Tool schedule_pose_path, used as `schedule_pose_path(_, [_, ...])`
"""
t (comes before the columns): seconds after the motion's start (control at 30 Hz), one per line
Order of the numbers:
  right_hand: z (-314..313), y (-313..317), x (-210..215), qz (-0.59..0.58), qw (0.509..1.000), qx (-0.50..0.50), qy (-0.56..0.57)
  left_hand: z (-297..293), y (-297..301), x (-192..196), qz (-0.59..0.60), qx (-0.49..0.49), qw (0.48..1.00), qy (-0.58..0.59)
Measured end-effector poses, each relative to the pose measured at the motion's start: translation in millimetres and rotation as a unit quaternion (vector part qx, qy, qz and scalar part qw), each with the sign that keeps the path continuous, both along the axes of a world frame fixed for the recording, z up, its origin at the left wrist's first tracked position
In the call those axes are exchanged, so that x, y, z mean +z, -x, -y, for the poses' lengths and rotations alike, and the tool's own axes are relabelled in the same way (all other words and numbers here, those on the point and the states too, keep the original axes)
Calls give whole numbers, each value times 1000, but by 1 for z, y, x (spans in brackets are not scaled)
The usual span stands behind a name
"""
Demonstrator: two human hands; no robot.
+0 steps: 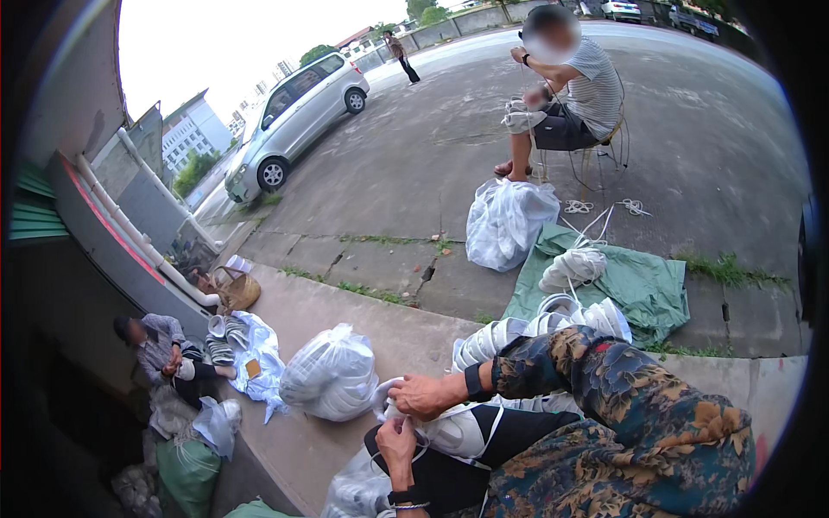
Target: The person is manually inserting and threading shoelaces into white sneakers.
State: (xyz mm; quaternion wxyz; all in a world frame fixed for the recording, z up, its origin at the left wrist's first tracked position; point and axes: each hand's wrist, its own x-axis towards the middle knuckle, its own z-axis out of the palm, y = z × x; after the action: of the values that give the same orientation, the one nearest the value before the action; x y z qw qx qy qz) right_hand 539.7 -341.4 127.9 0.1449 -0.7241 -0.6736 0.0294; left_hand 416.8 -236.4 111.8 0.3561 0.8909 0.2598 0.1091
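White piece: we find it lying across the thigh (540, 423) in black trousers, its near end up at the hands; white piece (459, 433) partly covered by fingers.
Right hand: we record the right hand (423, 397) above the piece, back of the hand up, fingers bent and gripping its edge.
Left hand: we record the left hand (395, 449) just below, thumb and fingertips drawn together on the same end. Whether either pinch also takes in cord, we cannot tell.
Cord: we note white cord (496, 425) crossing the thigh beside the piece. In our judgement, slack should be held clear of the fingers so that it does not snag.
Handling: we judge the piece soft; we advise resting its weight on the thigh, steadying the edge with one hand and working with the other, pulling evenly lest the rim pucker.
Stack: we see nested white pieces (488, 341) beyond the right forearm, near a green sheet (648, 293).
Bag: we see a filled white bag (330, 373) on the pavement, just beyond the hands.
Co-worker: we note a seated person (596, 95) beyond the sheet, hands raised.
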Motion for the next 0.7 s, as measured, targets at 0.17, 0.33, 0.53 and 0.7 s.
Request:
schedule_pose_path(0.17, [5,5,-2,46,998,-18,-47,5,4,-5,52,34,998,12])
schedule_pose_path(0.33, [-3,-8,6,-78,995,8,58,-2,26,-11,135,76,987,31])
schedule_pose_path(0.53, [2,7,8,18,982,78,-168,-48,90,-27,88,131,974,162])
schedule_pose_path(0.7, [-12,15,-3,62,987,80,-127,7,102,26,125,140,930,315])
